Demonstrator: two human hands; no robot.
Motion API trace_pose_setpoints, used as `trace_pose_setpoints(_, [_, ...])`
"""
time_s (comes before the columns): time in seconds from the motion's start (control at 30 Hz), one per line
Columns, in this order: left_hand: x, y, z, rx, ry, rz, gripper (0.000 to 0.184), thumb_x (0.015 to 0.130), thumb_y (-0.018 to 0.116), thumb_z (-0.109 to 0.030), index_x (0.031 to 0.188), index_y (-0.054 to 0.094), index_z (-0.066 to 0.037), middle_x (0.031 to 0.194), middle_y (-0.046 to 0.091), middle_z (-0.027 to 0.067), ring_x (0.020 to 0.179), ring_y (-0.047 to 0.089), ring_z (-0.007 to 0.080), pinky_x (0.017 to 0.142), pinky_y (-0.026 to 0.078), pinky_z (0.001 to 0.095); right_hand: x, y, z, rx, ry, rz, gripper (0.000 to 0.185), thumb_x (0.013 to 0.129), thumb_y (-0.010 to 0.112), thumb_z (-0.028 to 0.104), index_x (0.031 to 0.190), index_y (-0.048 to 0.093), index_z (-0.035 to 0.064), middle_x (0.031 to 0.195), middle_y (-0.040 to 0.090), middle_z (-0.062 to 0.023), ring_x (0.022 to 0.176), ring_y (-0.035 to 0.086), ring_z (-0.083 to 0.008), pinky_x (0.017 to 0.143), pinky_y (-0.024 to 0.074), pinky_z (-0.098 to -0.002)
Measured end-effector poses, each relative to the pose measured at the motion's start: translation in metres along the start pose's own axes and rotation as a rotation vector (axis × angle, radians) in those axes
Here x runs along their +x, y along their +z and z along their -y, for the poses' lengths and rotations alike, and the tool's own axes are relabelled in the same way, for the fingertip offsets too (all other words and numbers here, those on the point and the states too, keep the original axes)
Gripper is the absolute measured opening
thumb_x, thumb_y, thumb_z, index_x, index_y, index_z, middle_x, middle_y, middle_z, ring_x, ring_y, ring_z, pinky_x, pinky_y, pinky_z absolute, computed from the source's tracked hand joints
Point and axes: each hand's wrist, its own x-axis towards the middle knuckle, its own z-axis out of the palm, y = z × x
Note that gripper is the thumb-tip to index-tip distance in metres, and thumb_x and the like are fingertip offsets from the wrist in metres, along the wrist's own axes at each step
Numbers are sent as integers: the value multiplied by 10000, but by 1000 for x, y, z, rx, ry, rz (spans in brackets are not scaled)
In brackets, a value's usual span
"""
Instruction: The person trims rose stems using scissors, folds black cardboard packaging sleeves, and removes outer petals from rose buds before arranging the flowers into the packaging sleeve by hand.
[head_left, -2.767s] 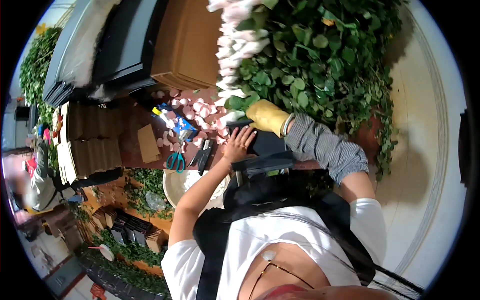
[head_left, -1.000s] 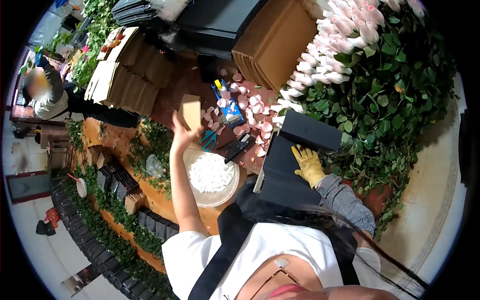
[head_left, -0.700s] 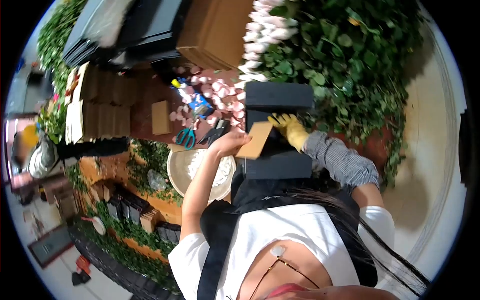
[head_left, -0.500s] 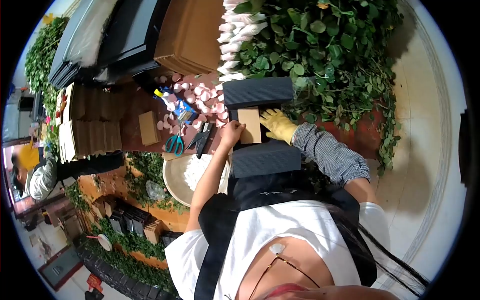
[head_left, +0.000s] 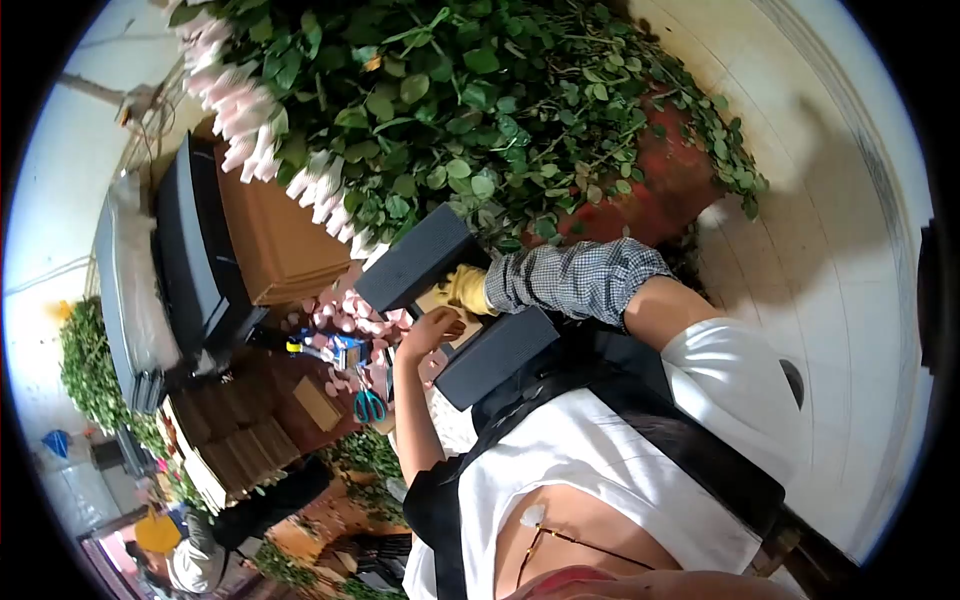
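Observation:
Two dark ribbed blocks lie roughly parallel, the far block (head_left: 418,258) and the near block (head_left: 498,357) close to my apron. Between them sits a brown cardboard piece (head_left: 466,328), partly covered by my hands. My left hand (head_left: 432,332), bare, is closed with its fingers bent at the cardboard's left side. On the opposite side my right hand (head_left: 464,289), in a yellow glove and checked sleeve, has its fingers bent over the cardboard. The fingertips of both hands are partly hidden.
Leafy stems (head_left: 450,120) with wrapped pale pink heads (head_left: 250,130) fill the far side. Loose petals (head_left: 345,312), teal-handled scissors (head_left: 369,405) and a small cardboard piece (head_left: 317,403) lie at left. Stacked cardboard (head_left: 235,440) stands beyond, near another person (head_left: 195,560).
The view has turned, so blocks and hands appear slanted and further left. My gloved right fingers were spread at the cardboard's edge and are now bent over it. My left hand stays at the cardboard.

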Motion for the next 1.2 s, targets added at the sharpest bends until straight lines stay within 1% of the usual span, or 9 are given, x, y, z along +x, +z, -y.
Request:
trace_pose_setpoints(0.23, [15,9,10,577,-24,8,587,897,678,-343,1355,516,-14,1191,652,92,1047,619,193,862,510,322,-102,-117,-21,1090,-432,231,666,899,670,408,1417,467,43,1390,553,-175,1288,526,-299,1077,412,-380])
trace_pose_setpoints(0.3, [50,-15,70,508,495,102,639,869,716,-373,1356,509,-14,1226,646,100,1113,604,210,902,495,329,-133,-108,-10,1154,-597,275,749,898,658,515,1419,452,18,1400,545,-170,1311,509,-270,1090,402,-370])
trace_pose_setpoints(0.37, [33,20,29,376,-78,-8,427,911,667,-282,1176,483,-2,1061,623,216,1005,619,362,880,503,387,-163,-98,21,516,-277,136,587,906,655,361,1374,518,34,1272,615,-222,1189,586,-345,986,475,-393])
trace_pose_setpoints(0.43, [38,26,60,706,275,-169,413,905,668,-259,1148,460,2,1088,609,211,1031,612,361,886,500,391,-173,-122,46,333,54,238,526,904,635,319,1341,554,38,1240,628,-224,1151,594,-360,965,483,-383])
trace_pose_setpoints(0.57, [47,4,93,616,534,-70,465,936,655,-251,1259,436,2,1130,591,202,1045,610,329,895,506,381,-180,-79,14,1272,-468,-619,396,886,641,152,1275,602,90,1152,680,-96,995,678,-201,834,551,-388])
trace_pose_setpoints(0.63, [20,16,45,234,54,-9,422,1002,590,-254,1296,432,3,1127,579,115,1039,592,193,842,518,301,-203,-100,-28,1404,-200,-730,428,874,664,135,1295,595,113,1168,668,-81,1044,649,-178,901,533,-358])
trace_pose_setpoints(0.73, [9,21,29,232,34,-50,409,998,586,-243,1292,445,4,1147,571,128,1036,586,199,880,497,301,-189,-77,-116,583,532,-436,614,883,661,161,1451,432,112,1419,505,-147,1300,491,-233,1097,378,-397])
trace_pose_setpoints(0.9, [20,26,53,336,140,-123,399,988,586,-216,1266,465,44,1186,573,169,1117,588,238,972,467,326,-98,-25,-148,-227,609,-499,864,765,764,242,1503,333,117,1522,399,-152,1387,388,-340,1142,263,-497])
trace_pose_setpoints(1.2, [19,27,57,213,160,-172,434,991,595,-252,1275,479,55,1178,608,194,1111,608,252,951,482,331,-159,-138,-191,215,518,-794,358,790,704,99,1144,654,92,973,686,-147,995,635,-361,885,508,-454])
